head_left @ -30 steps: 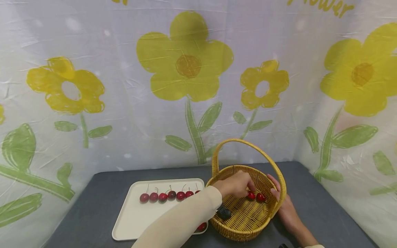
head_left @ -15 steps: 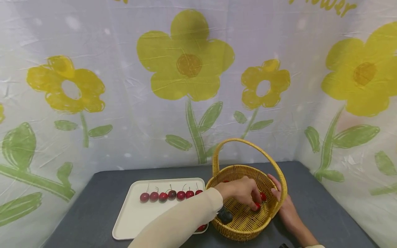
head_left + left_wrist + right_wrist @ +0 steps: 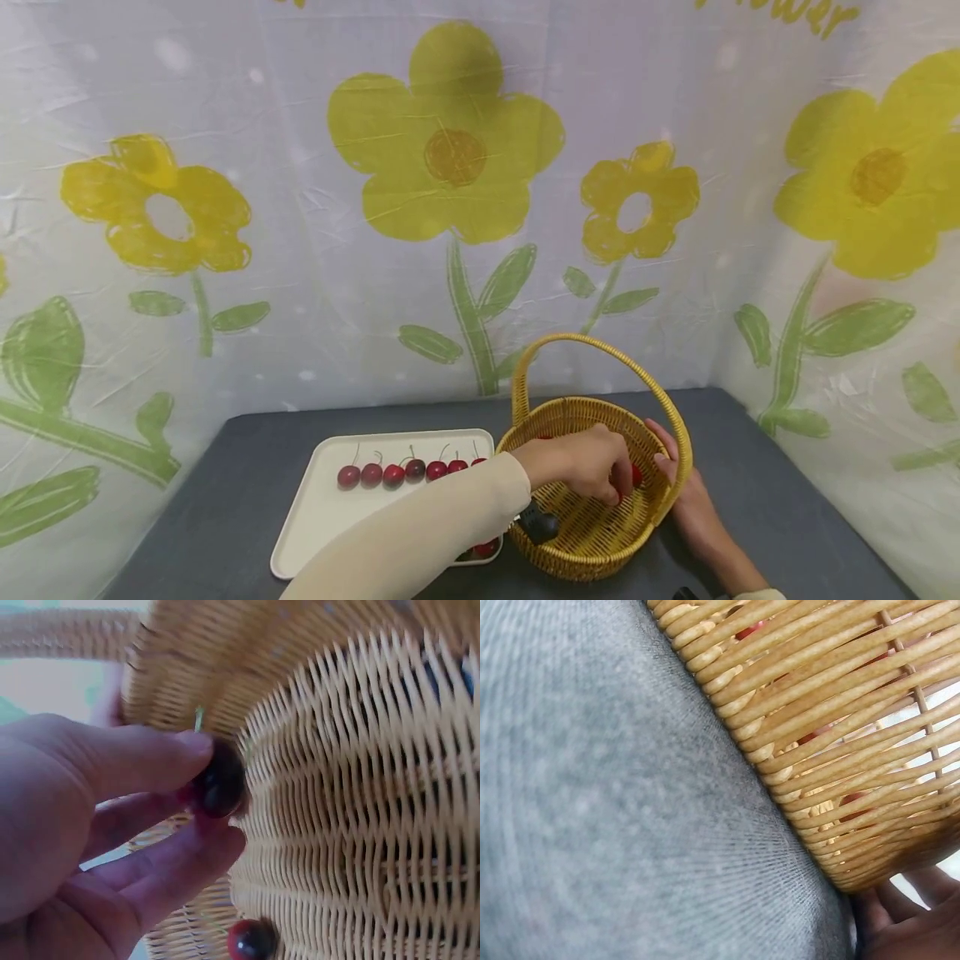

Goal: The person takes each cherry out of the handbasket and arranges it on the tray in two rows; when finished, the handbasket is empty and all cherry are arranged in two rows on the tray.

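My left hand [image 3: 591,465] reaches across into the wicker basket [image 3: 585,568]. Between thumb and fingers it pinches a dark red cherry [image 3: 221,780] with a green stem, close to the woven bottom. Just below in the left wrist view lies a second cherry [image 3: 251,940]. Most of the held cherry is hidden in the head view, where another cherry [image 3: 637,476] shows right beside the fingers. My right hand [image 3: 690,504] holds the basket's right side by the rim, near the foot of the handle. Its fingers [image 3: 919,922] touch the outer wall in the right wrist view.
Left of the basket lies a white tray [image 3: 322,525] with a row of several cherries [image 3: 393,476] along its far side. More cherries [image 3: 487,547] sit at its near right corner, partly behind my left sleeve. Flowered cloth [image 3: 300,333] hangs behind the dark table [image 3: 247,450].
My left hand has shifted slightly right and toward me within the basket, bringing a cherry along. The right hand and the basket stay put.
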